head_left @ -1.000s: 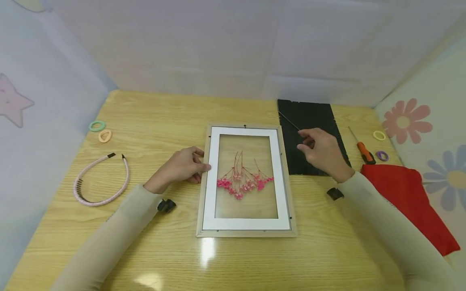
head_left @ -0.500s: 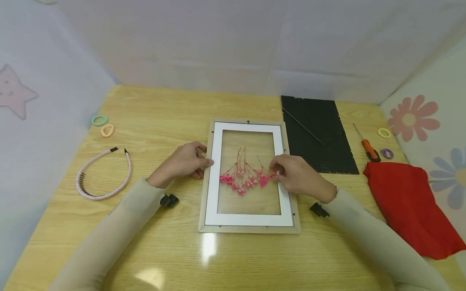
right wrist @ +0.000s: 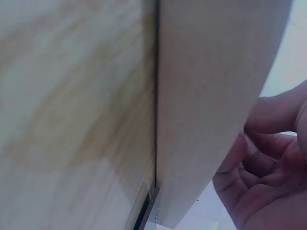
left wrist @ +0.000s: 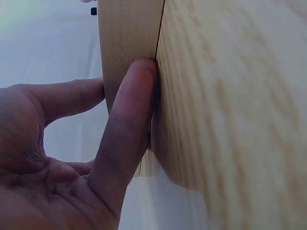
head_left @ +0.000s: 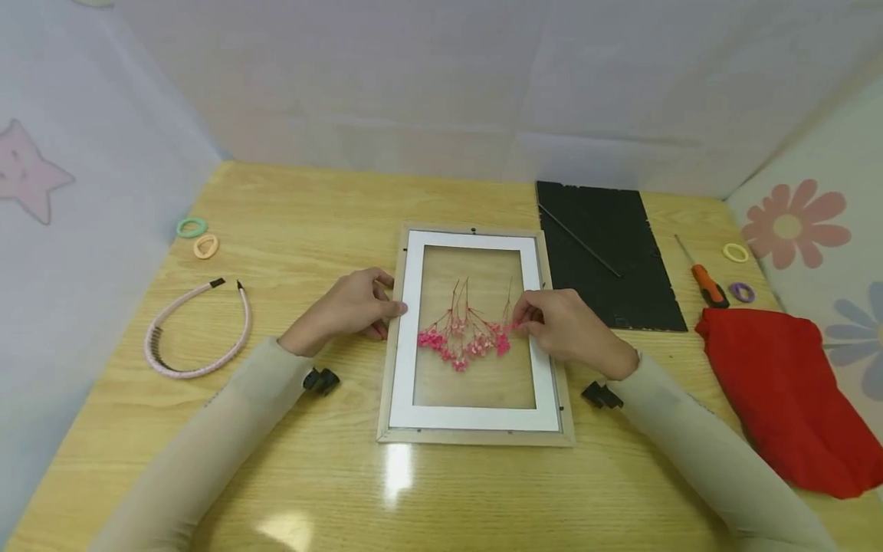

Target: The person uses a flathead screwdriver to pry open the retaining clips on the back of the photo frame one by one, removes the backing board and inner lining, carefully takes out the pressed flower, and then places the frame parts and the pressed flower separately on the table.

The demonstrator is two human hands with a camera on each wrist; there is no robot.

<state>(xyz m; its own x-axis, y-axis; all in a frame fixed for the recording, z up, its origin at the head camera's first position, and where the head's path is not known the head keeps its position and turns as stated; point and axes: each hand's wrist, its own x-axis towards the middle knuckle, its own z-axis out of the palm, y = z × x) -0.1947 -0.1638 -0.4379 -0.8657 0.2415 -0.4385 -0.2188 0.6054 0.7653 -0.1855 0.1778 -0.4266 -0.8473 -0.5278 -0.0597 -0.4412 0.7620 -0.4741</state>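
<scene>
A light wooden picture frame (head_left: 476, 438) with a white mat (head_left: 408, 360) lies flat on the table, several pink dried flower sprigs (head_left: 461, 349) inside the mat's opening. My left hand (head_left: 352, 305) holds the frame's left edge. In the left wrist view, a finger (left wrist: 122, 129) presses the frame's side wall close to the tabletop, and the thumb reaches its upper edge. Over the frame's right side, my right hand (head_left: 566, 326) pinches the flowers of the rightmost sprig (head_left: 510, 295) between thumb and fingertips. The right wrist view shows the curled fingers (right wrist: 235, 158) beyond the frame's side.
Behind on the right, a thin dark stick (head_left: 579, 241) lies on a black backing board (head_left: 614, 222). An orange-handled screwdriver (head_left: 707, 284), red cloth (head_left: 786, 391) and hair ties (head_left: 742, 291) are further right. A pink headband (head_left: 155, 318) and hair ties (head_left: 192, 227) lie left.
My right hand has let go of the thin stick on the black board, come left to the flowers and pinched the right sprig, whose stem has swung more upright. The left hand stays at the frame.
</scene>
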